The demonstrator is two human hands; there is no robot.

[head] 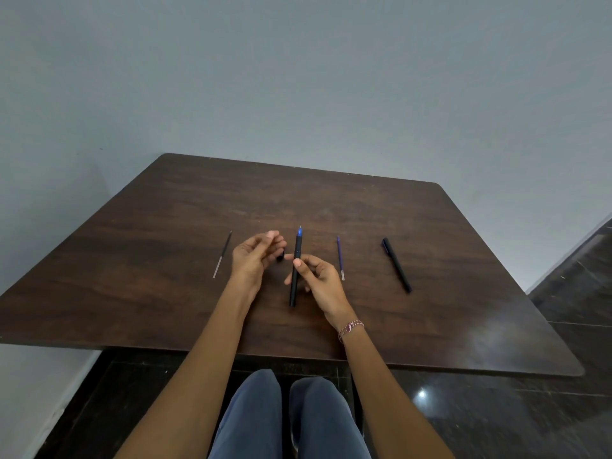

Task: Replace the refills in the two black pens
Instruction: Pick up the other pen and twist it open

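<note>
My right hand (318,276) pinches a black pen barrel (295,270) upright over the dark wooden table (165,226); a blue refill tip (299,231) sticks out of its top. To the left of it, my left hand (253,256) has curled fingers around a small black piece (280,257), mostly hidden by the fingers. A dark used refill (222,255) lies left of that hand. A purple-blue refill (340,257) lies right of my right hand. The second black pen (396,265), capped, lies further right.
The table's near edge runs just above my knees (288,415). A plain grey wall stands behind the table. Dark glossy floor tiles (579,293) show to the right and below.
</note>
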